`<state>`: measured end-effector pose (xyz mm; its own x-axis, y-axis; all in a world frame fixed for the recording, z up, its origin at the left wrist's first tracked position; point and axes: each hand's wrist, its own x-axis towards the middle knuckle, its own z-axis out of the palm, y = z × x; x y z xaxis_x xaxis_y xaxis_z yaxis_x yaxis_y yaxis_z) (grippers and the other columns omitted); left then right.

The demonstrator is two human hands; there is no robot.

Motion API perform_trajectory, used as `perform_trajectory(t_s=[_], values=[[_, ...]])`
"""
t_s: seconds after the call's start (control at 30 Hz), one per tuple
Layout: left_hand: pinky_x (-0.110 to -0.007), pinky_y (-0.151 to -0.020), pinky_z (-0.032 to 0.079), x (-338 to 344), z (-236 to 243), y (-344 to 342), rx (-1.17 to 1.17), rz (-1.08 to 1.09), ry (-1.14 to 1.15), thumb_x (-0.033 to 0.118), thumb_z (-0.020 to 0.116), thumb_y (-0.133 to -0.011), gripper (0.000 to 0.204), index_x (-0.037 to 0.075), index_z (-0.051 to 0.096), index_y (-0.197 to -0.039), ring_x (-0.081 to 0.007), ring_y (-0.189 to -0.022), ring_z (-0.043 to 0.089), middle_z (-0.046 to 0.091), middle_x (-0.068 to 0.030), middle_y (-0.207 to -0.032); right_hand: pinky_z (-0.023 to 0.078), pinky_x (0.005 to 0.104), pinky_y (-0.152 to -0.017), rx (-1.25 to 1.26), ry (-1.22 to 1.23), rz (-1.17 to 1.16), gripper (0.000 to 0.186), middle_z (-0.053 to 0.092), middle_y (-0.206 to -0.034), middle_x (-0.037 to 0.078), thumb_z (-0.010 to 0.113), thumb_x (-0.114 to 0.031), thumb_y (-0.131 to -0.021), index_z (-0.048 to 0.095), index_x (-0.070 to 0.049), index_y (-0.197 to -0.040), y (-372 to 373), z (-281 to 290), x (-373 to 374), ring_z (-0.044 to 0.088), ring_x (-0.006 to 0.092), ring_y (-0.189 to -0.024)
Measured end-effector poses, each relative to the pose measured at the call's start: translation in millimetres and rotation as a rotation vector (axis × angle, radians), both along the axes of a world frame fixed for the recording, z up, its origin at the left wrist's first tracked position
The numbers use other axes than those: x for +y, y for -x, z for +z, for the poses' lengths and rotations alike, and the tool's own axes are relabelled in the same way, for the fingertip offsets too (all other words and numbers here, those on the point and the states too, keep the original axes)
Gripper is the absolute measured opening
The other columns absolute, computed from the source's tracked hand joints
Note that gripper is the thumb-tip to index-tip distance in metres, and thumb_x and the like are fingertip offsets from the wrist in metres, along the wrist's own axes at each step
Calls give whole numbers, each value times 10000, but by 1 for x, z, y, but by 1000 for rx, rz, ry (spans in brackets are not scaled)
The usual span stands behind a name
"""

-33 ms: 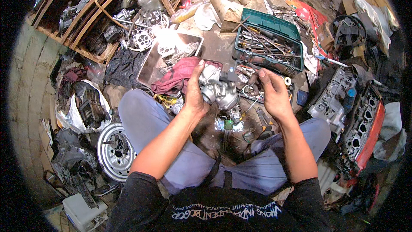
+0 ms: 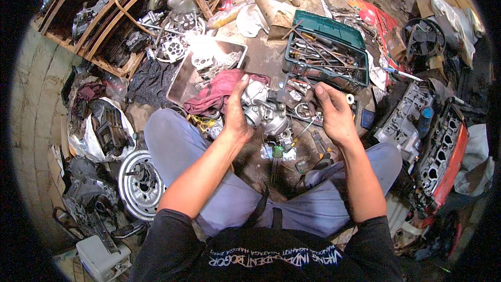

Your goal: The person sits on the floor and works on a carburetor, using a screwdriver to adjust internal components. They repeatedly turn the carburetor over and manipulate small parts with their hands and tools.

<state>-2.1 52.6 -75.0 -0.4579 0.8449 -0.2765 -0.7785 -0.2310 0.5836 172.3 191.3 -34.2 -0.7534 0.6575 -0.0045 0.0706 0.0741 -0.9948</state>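
My left hand (image 2: 238, 117) is wrapped round the left side of a silver metal carburetor (image 2: 269, 115), its thumb pointing up along the body. The carburetor is raised in front of my lap, with a dark block on its upper right side. To its right, apart from it, my right hand (image 2: 336, 115) is closed with the thumb on top; whatever its fingers pinch is too small or hidden to make out. A dark red cloth (image 2: 211, 96) lies just behind my left hand. Beneath my right hand, a shallow tray (image 2: 354, 115) holds small parts and tools.
Behind the tray stands an open green toolbox (image 2: 334, 75) full of tools. A metal pan (image 2: 175, 81) of parts sits at the back left. A steel wheel rim (image 2: 128, 190) lies by my left knee, and engine castings (image 2: 407, 117) are stacked at the right.
The carburetor has turned slightly in my left hand. My right hand has shifted a little to the right.
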Motion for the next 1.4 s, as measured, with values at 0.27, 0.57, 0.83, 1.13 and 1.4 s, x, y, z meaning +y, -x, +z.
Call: perform_trajectory(t_s=[0.27,0.57,0.83,1.13,1.4], values=[[-412,-835,597,1,9,-7,-20,85,9,383,532,-981,374,37,661,-1034,-268,-874,733,742,-169,-996,519,357,-754,269,501,380,290,564,-849,54,507,-287,-1074,558,-3,-1044,-8,15,0,592,188,-805],[-385,-822,594,2,2,-2,-70,145,62,333,569,-962,288,60,660,-976,-251,-843,727,737,-125,-920,510,374,-836,-13,210,309,227,663,-1049,120,534,-172,-1050,600,36,-1112,-9,27,-1,644,222,-907],[-357,-752,584,0,2,-2,-75,211,91,309,599,-945,219,100,661,-929,-204,-780,709,721,-60,-858,526,402,-826,-31,-520,178,159,700,-981,205,646,-73,-942,676,5,-1077,-10,27,-13,692,347,-932],[-380,-738,591,1,9,-8,-147,211,103,299,584,-943,215,101,663,-919,-216,-761,707,720,-64,-855,535,400,-795,64,-749,165,187,705,-966,175,628,58,-859,676,9,-1033,-6,14,-13,685,350,-881],[-370,-726,590,0,11,-9,-166,186,155,286,579,-944,208,95,661,-931,-220,-738,707,721,-67,-839,524,436,-742,78,-788,182,236,681,-940,187,665,32,-834,679,-18,-1064,-5,11,-8,668,385,-854]])
